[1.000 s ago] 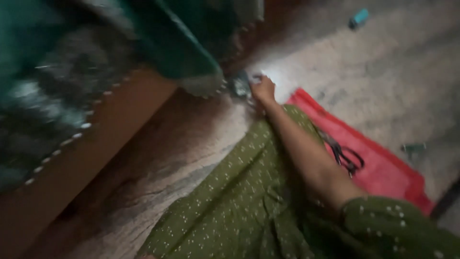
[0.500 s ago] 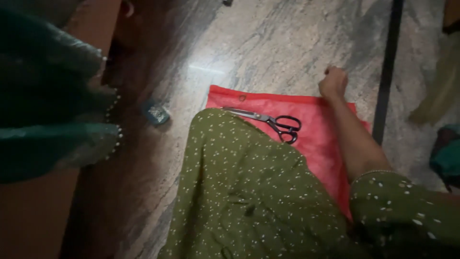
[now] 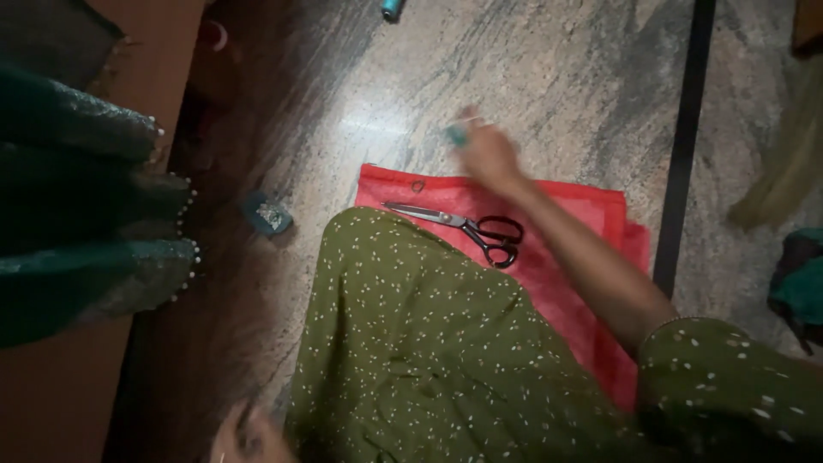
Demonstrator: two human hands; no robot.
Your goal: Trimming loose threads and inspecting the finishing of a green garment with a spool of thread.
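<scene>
My right hand [image 3: 487,153] reaches out over the far edge of a red cloth [image 3: 591,214] spread on the floor. It is blurred, and its fingertips pinch a small teal object [image 3: 457,135]. Black-handled scissors [image 3: 467,226] lie on the cloth just near of that hand, beside my knee under green dotted fabric [image 3: 411,343]. Only part of my left hand [image 3: 244,437] shows at the bottom edge, low beside my leg, and its grip is unclear.
A small blue-green box [image 3: 269,215] sits on the stone floor left of the cloth. A teal spool [image 3: 392,9] lies at the top edge. Dark green bead-edged fabric [image 3: 86,231] hangs over a brown wooden surface [image 3: 51,403] at left. A black floor strip [image 3: 681,146] runs on the right.
My right hand has moved left along the cloth's far edge and now has a teal object at its fingertips. The view has shifted, and my left hand has come into sight.
</scene>
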